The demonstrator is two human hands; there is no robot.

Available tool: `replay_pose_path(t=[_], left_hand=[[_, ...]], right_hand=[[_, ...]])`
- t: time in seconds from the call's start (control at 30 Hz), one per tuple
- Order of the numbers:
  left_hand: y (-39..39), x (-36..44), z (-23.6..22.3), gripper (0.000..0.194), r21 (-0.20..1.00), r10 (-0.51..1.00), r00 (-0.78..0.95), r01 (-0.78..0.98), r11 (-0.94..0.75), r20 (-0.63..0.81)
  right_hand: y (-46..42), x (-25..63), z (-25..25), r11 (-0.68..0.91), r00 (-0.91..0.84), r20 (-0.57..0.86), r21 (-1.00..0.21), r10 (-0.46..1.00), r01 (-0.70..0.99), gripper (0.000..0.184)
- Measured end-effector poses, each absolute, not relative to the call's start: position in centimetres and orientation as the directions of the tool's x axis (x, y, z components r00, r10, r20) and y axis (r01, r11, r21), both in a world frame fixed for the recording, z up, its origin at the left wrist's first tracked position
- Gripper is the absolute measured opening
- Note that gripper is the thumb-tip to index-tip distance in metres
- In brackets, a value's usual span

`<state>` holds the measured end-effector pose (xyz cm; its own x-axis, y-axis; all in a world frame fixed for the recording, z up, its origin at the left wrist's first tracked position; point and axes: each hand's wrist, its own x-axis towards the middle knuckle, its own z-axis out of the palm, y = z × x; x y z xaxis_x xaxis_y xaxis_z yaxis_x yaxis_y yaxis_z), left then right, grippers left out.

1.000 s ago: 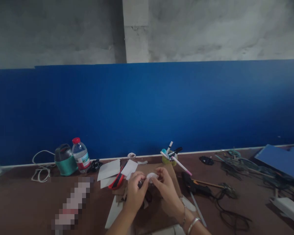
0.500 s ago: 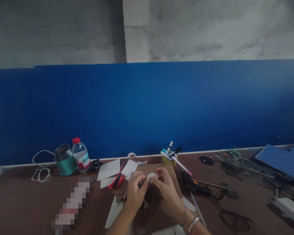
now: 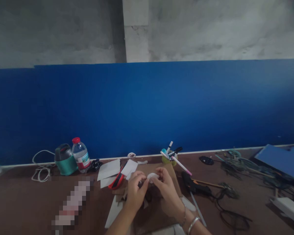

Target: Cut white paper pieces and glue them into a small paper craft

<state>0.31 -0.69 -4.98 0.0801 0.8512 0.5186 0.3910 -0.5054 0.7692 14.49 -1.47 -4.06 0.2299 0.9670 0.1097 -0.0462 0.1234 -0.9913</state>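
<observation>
Between both hands is a small white piece of paper [image 3: 152, 176], pinched at its two sides. My left hand [image 3: 136, 191] has its thumb and fingers closed on the left edge. My right hand [image 3: 166, 186], with a bracelet and a silver bangle on the wrist, grips the right edge. Under the hands lies a brown cardboard sheet [image 3: 173, 178], with small dark scraps near my left fingers that I cannot make out. Beside my left hand are a red and black utility knife [image 3: 117, 182] and white paper pieces [image 3: 109, 168].
A cup of pens [image 3: 166, 160] stands behind the cardboard. To the right lie a black glue gun [image 3: 194, 186], cords and a blue folder [image 3: 281, 161]. At the left are a red-capped bottle [image 3: 80, 156], a teal container [image 3: 65, 164] and a white cable [image 3: 40, 171].
</observation>
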Motion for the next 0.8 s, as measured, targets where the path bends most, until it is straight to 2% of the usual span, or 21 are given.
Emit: replay_pose_path(t=[0.3,0.6,0.8], left_hand=[[-0.7,0.4,-4.5,0.021,0.776,0.854,0.076,0.382,-0.502,0.515],[-0.1,0.1,-5.0,0.018,0.866,0.898,-0.036,0.286,-0.411,0.438],[0.1,0.1,-5.2,0.018,0.889,0.913,-0.040,0.247,-0.385,0.406]], right_hand=[[-1.6,14.4,-3.8,0.109,0.248,0.098,-0.993,0.964,-0.032,0.033],[-1.3,15.2,-3.2,0.103,0.124,0.099,-0.994,0.987,-0.029,0.042],[-1.1,15.1,-3.6,0.117,0.017,0.116,-0.989,0.993,-0.090,0.026]])
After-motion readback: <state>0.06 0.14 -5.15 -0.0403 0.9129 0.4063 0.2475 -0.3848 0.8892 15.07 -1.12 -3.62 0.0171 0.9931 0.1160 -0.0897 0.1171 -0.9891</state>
